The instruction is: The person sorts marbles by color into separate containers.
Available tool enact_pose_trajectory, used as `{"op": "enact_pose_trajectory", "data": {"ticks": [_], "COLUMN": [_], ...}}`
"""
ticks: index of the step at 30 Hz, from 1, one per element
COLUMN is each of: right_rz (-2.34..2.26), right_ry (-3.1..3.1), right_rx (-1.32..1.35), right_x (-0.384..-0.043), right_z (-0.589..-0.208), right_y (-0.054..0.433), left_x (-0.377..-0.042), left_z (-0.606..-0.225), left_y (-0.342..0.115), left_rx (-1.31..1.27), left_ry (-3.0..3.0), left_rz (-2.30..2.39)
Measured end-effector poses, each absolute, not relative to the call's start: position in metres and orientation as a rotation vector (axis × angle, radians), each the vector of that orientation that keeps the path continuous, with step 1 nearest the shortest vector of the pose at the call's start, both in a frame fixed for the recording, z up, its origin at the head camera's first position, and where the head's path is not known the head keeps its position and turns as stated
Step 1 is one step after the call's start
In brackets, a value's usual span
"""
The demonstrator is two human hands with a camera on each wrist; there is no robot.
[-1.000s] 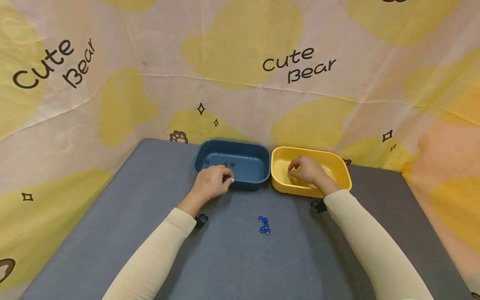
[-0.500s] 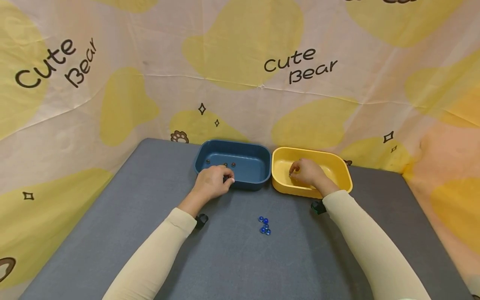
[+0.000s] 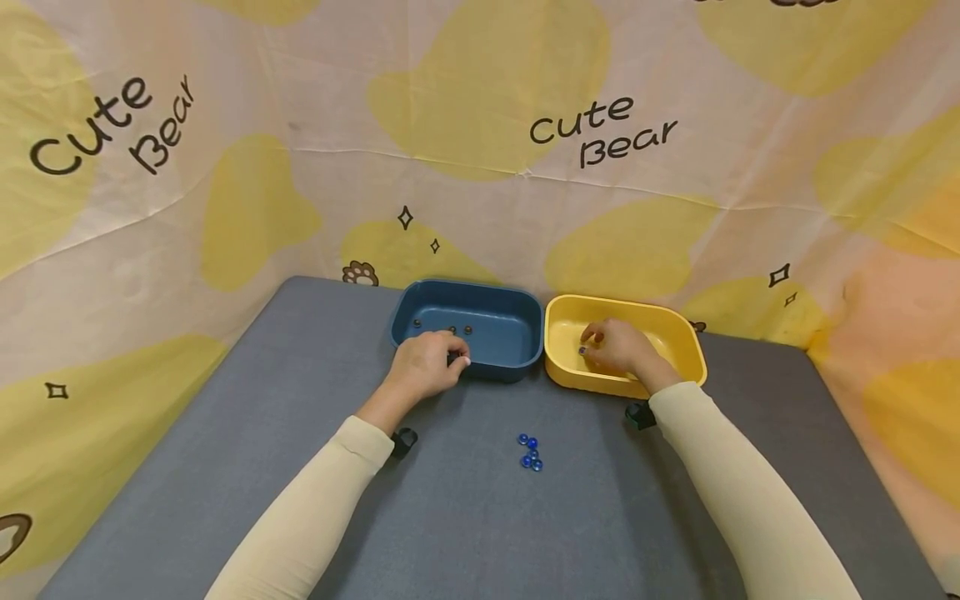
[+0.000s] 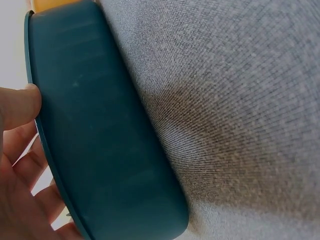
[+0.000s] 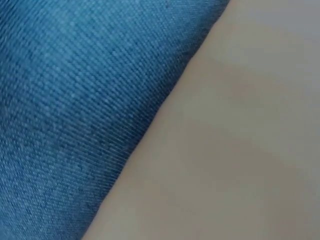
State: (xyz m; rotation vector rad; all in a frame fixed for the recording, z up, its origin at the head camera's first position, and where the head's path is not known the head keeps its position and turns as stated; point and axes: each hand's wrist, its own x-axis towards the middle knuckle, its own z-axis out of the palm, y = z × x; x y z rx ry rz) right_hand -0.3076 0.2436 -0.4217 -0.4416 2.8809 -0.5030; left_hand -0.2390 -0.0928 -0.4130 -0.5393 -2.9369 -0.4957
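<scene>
My left hand (image 3: 429, 363) is at the near rim of the blue bin (image 3: 510, 302). In the left wrist view the thumb (image 4: 25, 105) lies at the outside of the rim, with curled fingers (image 4: 32, 162) behind it. Brownish marbles (image 3: 468, 330) lie on the bin's floor, partly hidden by this hand. Inside the yellow bin (image 3: 678, 321), my right hand (image 3: 618, 345) pinches a small dark-blue marble (image 3: 582, 350) at its fingertips, low over the floor. The right wrist view shows only blue fabric beside a blurred pale surface.
Several blue marbles (image 3: 531, 452) sit in a loose cluster on the grey tabletop (image 3: 480, 533), in front of the bins and between the forearms. The two bins stand side by side before a patterned cloth backdrop (image 3: 465, 100).
Inside the yellow bin, the right hand has sunk slightly, lowering the marble toward the floor. The left hand stays at the blue bin's rim. The head view has shifted a little.
</scene>
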Motion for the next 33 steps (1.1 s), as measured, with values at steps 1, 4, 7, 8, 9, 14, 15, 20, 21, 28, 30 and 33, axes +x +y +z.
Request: {"op": "enact_pose_trajectory", "data": {"ticks": [1,4,7,8,9,14,15,20,21,28,30,33], "right_rz": [-0.509,-0.517,-0.531,-0.536,-0.539,-0.536,-0.532,-0.549,-0.554,-0.620,-0.618,-0.630], "right_ry": [2.875,2.866,2.865,2.867,2.872,2.916,2.928,2.980,2.989,3.062,3.089,3.109], "right_rx": [-0.440,-0.439,-0.446,-0.445,-0.447,-0.468,-0.478,-0.501,-0.511,-0.627,-0.665,-0.706], "right_x": [-0.307,-0.305,-0.301,-0.300,-0.298,-0.289,-0.286,-0.273,-0.270,-0.244,-0.236,-0.224], "right_z": [-0.421,-0.418,-0.412,-0.410,-0.408,-0.399,-0.398,-0.388,-0.387,-0.375,-0.373,-0.371], "right_y": [0.244,0.245,0.247,0.247,0.247,0.247,0.248,0.248,0.248,0.241,0.238,0.232], "left_x": [-0.239,-0.239,-0.239,-0.240,-0.239,-0.239,-0.239,-0.240,-0.240,-0.240,-0.240,-0.240], "left_z": [-0.413,-0.412,-0.412,-0.412,-0.411,-0.411,-0.412,-0.411,-0.411,-0.411,-0.411,-0.411], "left_y": [-0.093,-0.093,-0.092,-0.092,-0.092,-0.092,-0.092,-0.092,-0.092,-0.091,-0.091,-0.091], "left_rx": [-0.540,-0.542,-0.544,-0.545,-0.544,-0.549,-0.550,-0.551,-0.549,-0.538,-0.542,-0.547], "left_ry": [-2.937,-2.938,-2.936,-2.937,-2.937,-2.938,-2.939,-2.940,-2.941,-2.952,-2.949,-2.939], "left_rz": [-0.498,-0.499,-0.496,-0.496,-0.496,-0.499,-0.497,-0.493,-0.494,-0.489,-0.491,-0.490]}}
